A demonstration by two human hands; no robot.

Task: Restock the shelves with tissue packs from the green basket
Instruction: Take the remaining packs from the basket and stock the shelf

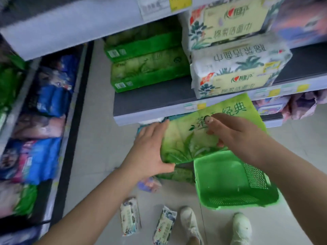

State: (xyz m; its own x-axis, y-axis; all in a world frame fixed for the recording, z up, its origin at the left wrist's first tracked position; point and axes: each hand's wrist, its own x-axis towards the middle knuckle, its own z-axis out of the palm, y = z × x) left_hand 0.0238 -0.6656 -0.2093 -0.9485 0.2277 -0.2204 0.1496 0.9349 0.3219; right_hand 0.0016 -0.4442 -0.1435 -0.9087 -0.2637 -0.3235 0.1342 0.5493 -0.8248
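I hold a large green tissue pack [184, 138] in front of the grey shelf [150, 98], above the floor. My left hand [150, 149] grips its left edge, thumb under the lower corner. My right hand [233, 133] pinches the pack's top face near its middle. The green basket [235, 184] stands on the floor just below the pack, and no packs show inside it. Two green tissue packs [146, 68] are stacked at the back of the shelf, and white tissue packs [237, 71] are stacked to their right.
Two small white tissue packs [130, 216] [164, 225] lie on the floor near my white shoes [191, 225]. More packs lie on the floor under the held one. A second shelf unit [44, 121] with blue and pink packs runs along the left.
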